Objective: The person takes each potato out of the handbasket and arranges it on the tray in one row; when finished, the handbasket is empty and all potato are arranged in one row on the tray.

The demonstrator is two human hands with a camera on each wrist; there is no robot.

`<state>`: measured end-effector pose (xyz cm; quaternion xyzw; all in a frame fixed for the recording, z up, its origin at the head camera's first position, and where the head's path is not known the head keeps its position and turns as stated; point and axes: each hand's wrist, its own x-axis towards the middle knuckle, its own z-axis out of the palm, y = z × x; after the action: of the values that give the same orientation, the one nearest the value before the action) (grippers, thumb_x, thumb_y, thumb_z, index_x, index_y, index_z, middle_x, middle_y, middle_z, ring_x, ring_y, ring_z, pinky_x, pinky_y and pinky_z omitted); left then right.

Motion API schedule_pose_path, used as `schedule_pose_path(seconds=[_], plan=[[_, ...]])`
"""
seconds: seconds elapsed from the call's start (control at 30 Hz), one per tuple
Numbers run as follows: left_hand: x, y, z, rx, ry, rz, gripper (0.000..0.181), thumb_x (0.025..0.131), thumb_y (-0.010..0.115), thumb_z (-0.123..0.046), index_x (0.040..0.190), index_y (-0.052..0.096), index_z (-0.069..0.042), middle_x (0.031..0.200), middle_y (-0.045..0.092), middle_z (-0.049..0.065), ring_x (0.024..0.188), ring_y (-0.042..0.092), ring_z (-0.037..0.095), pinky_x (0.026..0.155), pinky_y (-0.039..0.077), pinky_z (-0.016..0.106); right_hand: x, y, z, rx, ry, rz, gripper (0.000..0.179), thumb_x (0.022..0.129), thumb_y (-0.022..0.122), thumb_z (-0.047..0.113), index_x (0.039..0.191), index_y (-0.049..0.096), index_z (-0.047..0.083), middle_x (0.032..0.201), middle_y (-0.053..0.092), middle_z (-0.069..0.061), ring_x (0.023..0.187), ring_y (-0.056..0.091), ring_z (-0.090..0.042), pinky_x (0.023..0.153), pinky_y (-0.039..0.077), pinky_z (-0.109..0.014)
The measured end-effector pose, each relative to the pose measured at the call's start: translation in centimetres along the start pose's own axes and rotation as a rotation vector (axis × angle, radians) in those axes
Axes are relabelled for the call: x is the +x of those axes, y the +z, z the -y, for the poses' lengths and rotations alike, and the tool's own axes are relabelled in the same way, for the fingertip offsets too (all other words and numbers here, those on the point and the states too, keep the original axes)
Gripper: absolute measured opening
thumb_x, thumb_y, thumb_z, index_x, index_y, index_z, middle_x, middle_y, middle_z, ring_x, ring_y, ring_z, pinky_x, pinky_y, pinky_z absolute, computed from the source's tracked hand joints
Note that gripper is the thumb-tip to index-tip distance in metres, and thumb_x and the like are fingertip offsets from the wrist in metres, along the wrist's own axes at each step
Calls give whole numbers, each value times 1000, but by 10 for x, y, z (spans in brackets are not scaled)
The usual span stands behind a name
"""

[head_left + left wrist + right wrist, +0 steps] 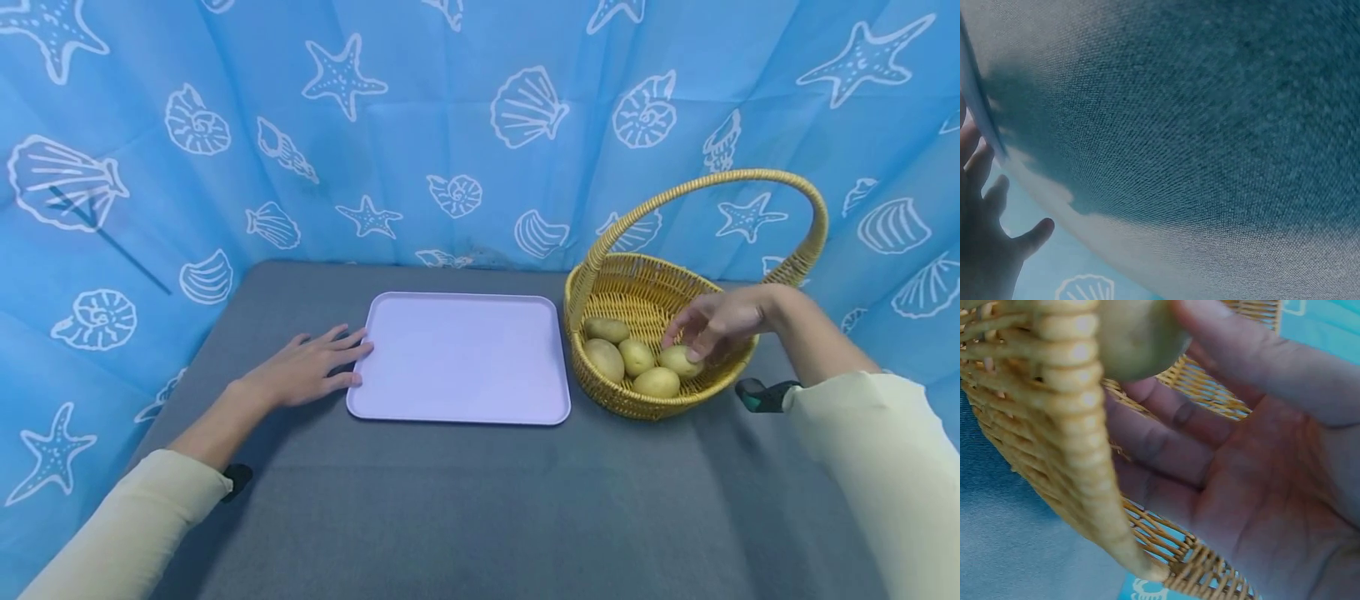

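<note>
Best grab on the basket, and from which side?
Probably the crown of the handle, from above: it arches high over the basket, slim and with nothing touching it there, so fingers should hook under easily. The right hand is inside at a potato, so I'd bring it out first.
</note>
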<state>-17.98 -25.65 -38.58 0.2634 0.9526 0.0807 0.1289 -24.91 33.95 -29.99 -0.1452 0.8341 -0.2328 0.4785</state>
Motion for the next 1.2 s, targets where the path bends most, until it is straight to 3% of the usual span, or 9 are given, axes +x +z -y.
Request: schedule_pose_path(seconds=[0.1, 0.3, 0.53, 0.67, 0.97, 1.2], plan=[[0, 0, 1, 3, 6, -5, 67, 101, 48, -53, 155, 36, -16, 163, 26, 10, 149, 14, 43, 110, 13, 74, -7, 2, 3, -30, -76, -72, 50, 92, 71, 21, 135, 56, 3, 122, 59, -12, 111, 55, -24, 92, 48, -38], [0, 1, 1, -3, 7, -9, 66, 101, 48, -52, 155, 36, -15, 162, 27, 10, 149, 15, 43, 110, 14, 74, -22, 12, 12, -77, -255, -174, 46, 93, 69, 20, 135, 57, 4, 136, 56, -17, 126, 49, -38, 99, 45, -52], [-1, -4, -1, 14, 3, -9, 62, 102, 50, -49, 153, 40, -15, 161, 30, 11, 149, 16, 43, 108, 16, 75, -29, 26, 32, -78, -405, -215, 42, 95, 68, 15, 135, 57, 6, 133, 58, -13, 121, 58, -23, 98, 50, -31], [0, -6, -3, 19, 11, -4, 63, 101, 51, -49, 153, 40, -15, 161, 30, 11, 148, 16, 44, 108, 16, 76, -28, 35, 52, -94, -485, -221, 41, 95, 67, 13, 135, 57, 5, 131, 58, -11, 118, 61, -22, 97, 51, -30], [1, -4, -3, 28, 4, 10, 63, 101, 51, -49, 154, 39, -16, 161, 30, 11, 148, 17, 44, 108, 17, 75, -5, 62, 103, -111, -653, -259, 38, 95, 68, 12, 133, 59, 8, 125, 63, -3, 116, 63, -24, 98, 51, -34], [2, -3, -3, 38, 11, -5, 63, 101, 52, -48, 153, 40, -15, 160, 30, 12, 148, 19, 44, 107, 18, 75, 29, 91, 136, 16, -750, -389, 42, 93, 69, 5, 133, 56, 4, 128, 60, -9, 116, 62, -27, 97, 51, -41]])
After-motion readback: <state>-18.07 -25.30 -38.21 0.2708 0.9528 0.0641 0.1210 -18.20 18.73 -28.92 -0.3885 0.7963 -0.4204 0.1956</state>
